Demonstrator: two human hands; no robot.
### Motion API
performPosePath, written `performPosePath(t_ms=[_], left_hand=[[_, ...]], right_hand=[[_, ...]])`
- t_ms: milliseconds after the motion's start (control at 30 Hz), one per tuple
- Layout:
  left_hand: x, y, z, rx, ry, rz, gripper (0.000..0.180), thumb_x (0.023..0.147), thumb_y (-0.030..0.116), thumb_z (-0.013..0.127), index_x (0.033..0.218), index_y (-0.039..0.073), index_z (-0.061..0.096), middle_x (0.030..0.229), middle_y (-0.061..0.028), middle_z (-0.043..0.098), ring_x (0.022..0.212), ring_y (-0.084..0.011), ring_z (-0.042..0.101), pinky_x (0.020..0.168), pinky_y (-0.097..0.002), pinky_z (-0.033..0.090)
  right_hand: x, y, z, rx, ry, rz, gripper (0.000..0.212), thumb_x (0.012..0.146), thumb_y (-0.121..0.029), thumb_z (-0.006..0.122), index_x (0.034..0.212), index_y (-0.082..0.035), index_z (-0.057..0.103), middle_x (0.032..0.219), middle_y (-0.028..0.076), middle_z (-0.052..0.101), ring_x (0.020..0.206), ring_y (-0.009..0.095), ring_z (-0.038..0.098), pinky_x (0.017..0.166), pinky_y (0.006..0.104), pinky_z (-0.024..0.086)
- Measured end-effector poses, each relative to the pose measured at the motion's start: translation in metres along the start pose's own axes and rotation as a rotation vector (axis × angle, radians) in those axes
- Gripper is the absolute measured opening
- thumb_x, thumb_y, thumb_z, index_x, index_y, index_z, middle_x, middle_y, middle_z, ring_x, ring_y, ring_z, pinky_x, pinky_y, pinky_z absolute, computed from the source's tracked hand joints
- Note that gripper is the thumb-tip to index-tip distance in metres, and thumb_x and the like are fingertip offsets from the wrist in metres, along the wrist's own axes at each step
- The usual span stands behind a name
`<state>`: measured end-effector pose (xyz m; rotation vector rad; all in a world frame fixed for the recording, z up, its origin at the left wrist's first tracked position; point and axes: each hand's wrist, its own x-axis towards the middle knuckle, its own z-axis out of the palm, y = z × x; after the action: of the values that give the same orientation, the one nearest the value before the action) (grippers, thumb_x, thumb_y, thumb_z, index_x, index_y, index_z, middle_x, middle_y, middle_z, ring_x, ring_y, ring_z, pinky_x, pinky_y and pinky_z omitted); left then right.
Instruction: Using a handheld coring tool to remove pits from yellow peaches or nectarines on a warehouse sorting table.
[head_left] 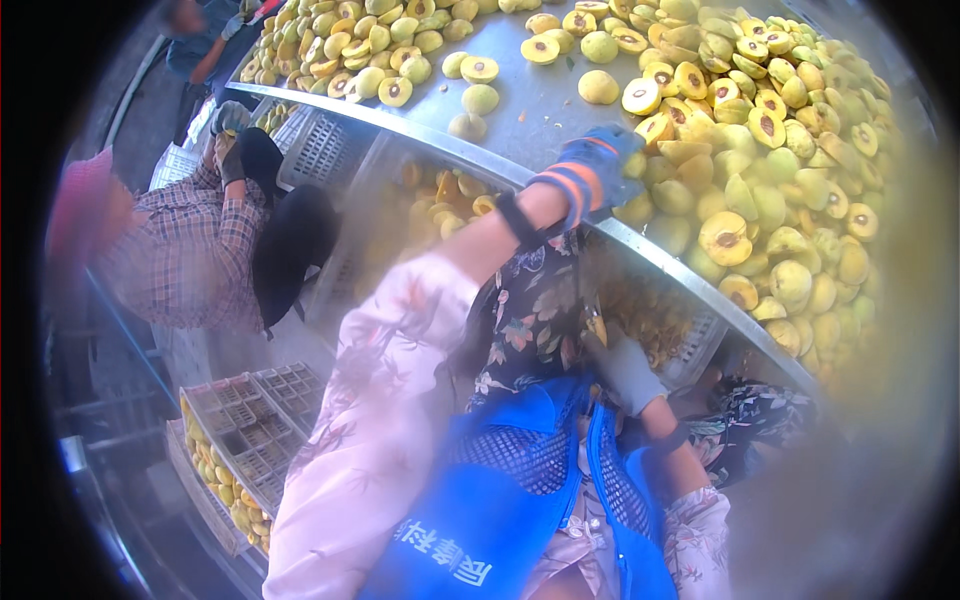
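My left hand [608, 168], in a blue and grey glove with orange bands, reaches over the metal table's front rim to the edge of a heap of halved yellow peaches [770, 200]. Its fingers are blurred, so I cannot make out their grip. Lower down, close to my lap, my right hand [625, 372] wears a pale grey glove. Its fingers are closed around a thin, yellowish-brown tool [598, 328], mostly hidden. Many of the peach halves show a brown stone or pit hollow on the cut face.
The metal table [510, 90] has a raised rim [450, 150] and carries another peach heap [350, 40] at the far left. Below it are a bin of peach pieces [440, 200] and a crate of brownish bits [650, 325]. Stacked crates [250, 430] stand left; a co-worker [200, 240] sits nearby.
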<state>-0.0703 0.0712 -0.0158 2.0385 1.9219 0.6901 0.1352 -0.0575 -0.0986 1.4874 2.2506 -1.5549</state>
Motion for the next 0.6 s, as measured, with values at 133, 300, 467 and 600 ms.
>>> performPosePath(t_ms=[133,300,467,600], left_hand=[[0.020,-0.023,0.004,-0.215,-0.185,-0.071,0.048,0.076,0.026,0.068,0.116,0.004,0.056,0.103,-0.0148,0.063,0.099,-0.0290,0.061,0.082,-0.0385,0.050],[-0.036,-0.015,-0.005,-2.247,-0.002,-0.433,0.040,0.090,0.029,0.049,0.115,-0.002,0.051,0.107,-0.0202,0.059,0.096,-0.0348,0.061,0.085,-0.0436,0.052],[-0.063,0.022,0.002,-2.015,0.270,-0.331,0.054,0.093,0.047,0.038,0.113,-0.002,0.053,0.098,-0.0176,0.061,0.089,-0.0331,0.061,0.078,-0.0439,0.052],[-0.079,0.038,0.019,-1.641,0.439,-0.233,0.061,0.093,0.053,0.035,0.110,-0.002,0.055,0.091,-0.0164,0.063,0.082,-0.0315,0.062,0.074,-0.0418,0.052]], right_hand=[[-0.004,0.029,0.010,0.073,0.044,-0.042,0.045,0.089,-0.038,0.051,0.110,0.002,0.053,0.081,0.025,0.063,0.075,0.036,0.063,0.066,0.0411,0.047],[-0.009,0.011,-0.022,-0.093,0.279,-0.239,0.032,0.090,-0.033,0.052,0.101,-0.003,0.055,0.085,0.021,0.059,0.071,0.039,0.059,0.057,0.0463,0.046],[-0.005,-0.057,-0.049,-0.080,0.430,-0.206,0.031,0.090,-0.032,0.054,0.097,-0.002,0.052,0.064,0.022,0.055,0.060,0.041,0.056,0.052,0.0472,0.044],[0.002,-0.077,-0.051,-0.237,0.594,-0.331,0.031,0.089,-0.032,0.055,0.099,-0.003,0.051,0.063,0.021,0.057,0.059,0.038,0.058,0.053,0.0449,0.045]])
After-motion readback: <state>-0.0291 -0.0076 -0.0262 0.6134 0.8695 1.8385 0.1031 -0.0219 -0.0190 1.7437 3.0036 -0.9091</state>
